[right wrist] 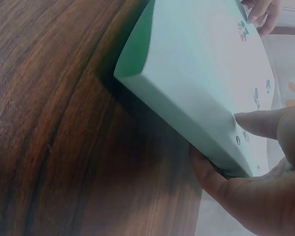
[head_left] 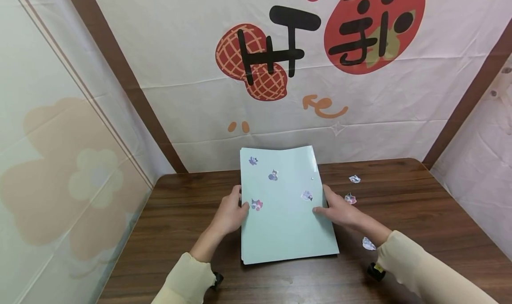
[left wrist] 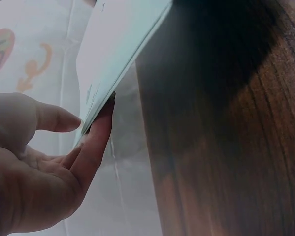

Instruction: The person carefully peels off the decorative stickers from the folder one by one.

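Note:
A pale green folder [head_left: 284, 224] with several small cartoon stickers [head_left: 273, 175] on its face is tilted up over the wooden table. My left hand [head_left: 231, 212] grips its left edge, thumb on the front and fingers behind. On the opposite edge my right hand [head_left: 340, 210] holds it the same way. In the left wrist view the folder [left wrist: 122, 44] shows a thin layered edge between thumb and fingers of the left hand [left wrist: 44, 167]. The right wrist view shows a thicker spine-like side on the folder [right wrist: 196, 73], pinched by the right hand [right wrist: 265, 177].
Loose stickers lie on the table [head_left: 184, 206] to the right: one near the back [head_left: 354, 179], one beside the right hand [head_left: 350, 198] and one by the right wrist [head_left: 368, 243]. A printed cloth [head_left: 192, 104] hangs behind the table.

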Motion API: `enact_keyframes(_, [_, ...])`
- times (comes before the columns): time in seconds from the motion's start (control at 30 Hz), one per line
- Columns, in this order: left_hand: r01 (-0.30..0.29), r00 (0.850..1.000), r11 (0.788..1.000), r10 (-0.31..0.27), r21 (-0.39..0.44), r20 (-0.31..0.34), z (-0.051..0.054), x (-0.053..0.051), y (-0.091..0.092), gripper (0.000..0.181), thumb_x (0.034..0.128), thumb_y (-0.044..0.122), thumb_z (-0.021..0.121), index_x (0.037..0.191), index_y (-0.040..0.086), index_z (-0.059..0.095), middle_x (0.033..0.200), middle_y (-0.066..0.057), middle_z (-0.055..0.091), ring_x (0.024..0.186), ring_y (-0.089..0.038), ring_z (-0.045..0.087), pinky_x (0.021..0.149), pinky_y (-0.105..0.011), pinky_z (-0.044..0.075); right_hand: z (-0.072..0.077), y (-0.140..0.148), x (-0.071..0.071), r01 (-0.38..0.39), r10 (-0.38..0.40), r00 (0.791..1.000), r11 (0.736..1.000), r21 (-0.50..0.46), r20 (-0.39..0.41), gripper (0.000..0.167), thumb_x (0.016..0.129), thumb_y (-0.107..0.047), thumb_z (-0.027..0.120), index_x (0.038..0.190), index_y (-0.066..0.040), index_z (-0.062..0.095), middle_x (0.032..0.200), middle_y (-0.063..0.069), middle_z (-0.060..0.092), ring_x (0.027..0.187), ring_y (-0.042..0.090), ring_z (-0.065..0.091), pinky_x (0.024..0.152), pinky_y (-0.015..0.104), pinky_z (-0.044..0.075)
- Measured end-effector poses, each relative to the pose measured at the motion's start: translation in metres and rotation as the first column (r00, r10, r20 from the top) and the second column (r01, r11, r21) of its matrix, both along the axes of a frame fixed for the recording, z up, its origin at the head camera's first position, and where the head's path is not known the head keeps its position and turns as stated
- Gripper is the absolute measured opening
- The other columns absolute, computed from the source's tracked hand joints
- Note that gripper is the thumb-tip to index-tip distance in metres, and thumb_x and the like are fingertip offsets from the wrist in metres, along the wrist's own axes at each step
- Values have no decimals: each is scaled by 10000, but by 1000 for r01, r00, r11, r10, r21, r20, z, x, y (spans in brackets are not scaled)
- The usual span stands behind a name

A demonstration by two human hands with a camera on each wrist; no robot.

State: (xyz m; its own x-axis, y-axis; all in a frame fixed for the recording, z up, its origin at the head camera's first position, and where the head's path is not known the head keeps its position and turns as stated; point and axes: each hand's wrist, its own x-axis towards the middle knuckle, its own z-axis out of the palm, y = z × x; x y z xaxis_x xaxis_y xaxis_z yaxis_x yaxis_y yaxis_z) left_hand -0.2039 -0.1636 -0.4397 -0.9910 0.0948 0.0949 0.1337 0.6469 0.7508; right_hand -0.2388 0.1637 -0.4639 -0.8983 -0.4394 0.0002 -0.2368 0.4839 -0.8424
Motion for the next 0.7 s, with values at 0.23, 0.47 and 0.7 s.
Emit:
enact_keyframes(0.23, [-23,1000,999,23,-35,5,-7,-5,1,473,1003,38,547,1448,-92,450,1162,-225,688,986,-253,660,851,-449,576,-1,-2,0,31,-33,999,995,90,29,741,990,-92,664,1519,154,206,1479,383,416,1353,453,461,1061,610,430])
enact_keyframes(0.47, [-19,1000,994,19,-108,4,-13,-10,-1,311,974,17,577,1266,-87,601,990,-134,678,899,-218,595,810,-399,546,-2,-4,-1,59,-64,998,981,186,25,702,959,-115,708,1461,185,319,1431,370,470,1319,442,493,1051,594,441])
enact_keyframes(0.7, [13,999,990,-6,-144,53,-20,-12,-3,287,973,21,587,1229,-108,598,957,-131,632,868,-229,568,772,-396,531,-7,-6,-3,66,-66,998,962,265,-9,680,944,-123,723,1424,203,369,1377,360,513,1254,420,541,1000,567,478])
